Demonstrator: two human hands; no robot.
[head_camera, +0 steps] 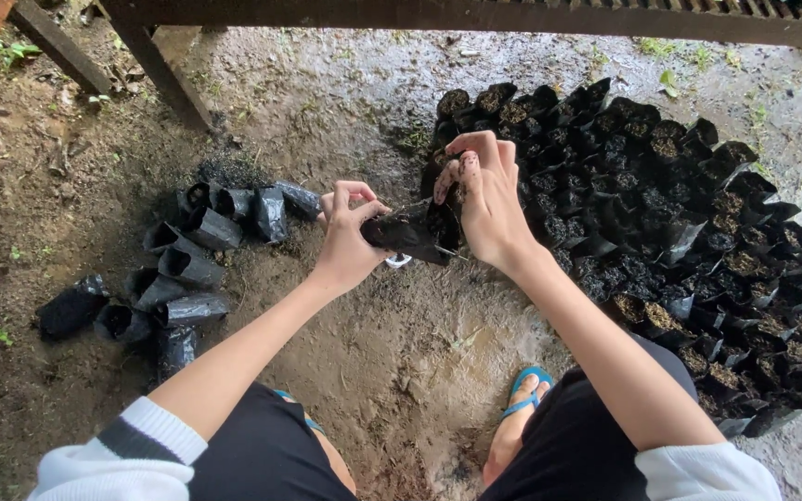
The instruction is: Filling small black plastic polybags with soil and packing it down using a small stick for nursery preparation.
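A small black plastic nursery bag (407, 232) is held in the air between both hands, lying roughly on its side with soil in it. The left hand (347, 234) has its grip closed on the bag's left end, thumb and forefinger pinched over the plastic. The right hand (485, 199) grips the bag's right end, the mouth, with the palm wrapped over it; its fingers (464, 167) curl above the opening and are smeared with dark soil. Just under the grip, between the two wrists, a small white object (398, 262) shows below the bag; what it is cannot be told.

To the right of the grip and touching the far side of the right hand in the view stands a large packed block of filled black bags (679, 241), upright, mouths open, dark soil showing in many. To the left of the grip, a loose scatter of black bags (187, 269) lies tipped on the bare ground, some gaping, some flattened, well apart from the packed block. One of these, near the left hand's knuckles, lies just beside the grip.

Below the grip is damp, packed earth floor (401, 371). Nearer the body, a foot in a blue flip-flop (523, 394) rests on the ground under the right forearm, with dark shorts and white sleeves at the bottom edge. Above the grip, dark wooden beams (475, 14) run across the top.
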